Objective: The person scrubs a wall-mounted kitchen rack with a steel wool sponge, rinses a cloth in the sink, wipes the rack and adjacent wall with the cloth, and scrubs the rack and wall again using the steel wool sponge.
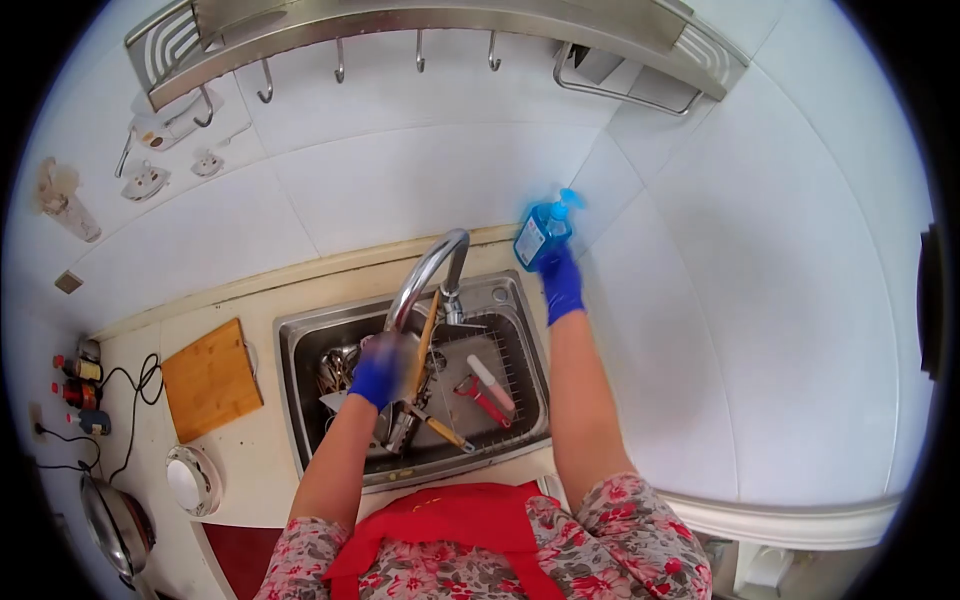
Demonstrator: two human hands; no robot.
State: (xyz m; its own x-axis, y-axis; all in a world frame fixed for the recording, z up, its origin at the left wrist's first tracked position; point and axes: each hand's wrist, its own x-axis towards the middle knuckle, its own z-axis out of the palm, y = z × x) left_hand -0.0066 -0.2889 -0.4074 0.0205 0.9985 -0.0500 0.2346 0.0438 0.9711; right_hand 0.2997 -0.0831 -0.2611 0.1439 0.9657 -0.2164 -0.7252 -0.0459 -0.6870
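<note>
My right hand [562, 287], in a blue glove, is closed around the lower right side of a blue pump bottle [532, 244] in the corner behind the sink. The bottle is slightly tilted, its pump head upward. Over the left half of the steel sink [284, 370] is my gloved left hand [378, 372], just below the faucet spout [405, 300]. Motion smears its fingers, so any hold is unclear. In the sink lie a red peeler [485, 402], a white-handled utensil [490, 382], a wooden-handled utensil [440, 428], a long wooden stick [427, 335] and several metal utensils.
Left of the sink are a wooden cutting board [212, 380], a white round object [192, 480], a black cord [135, 410] and several small bottles [80, 393]. A metal rack with hooks [420, 40] spans the wall above. A tiled wall [690, 350] stands close on the right.
</note>
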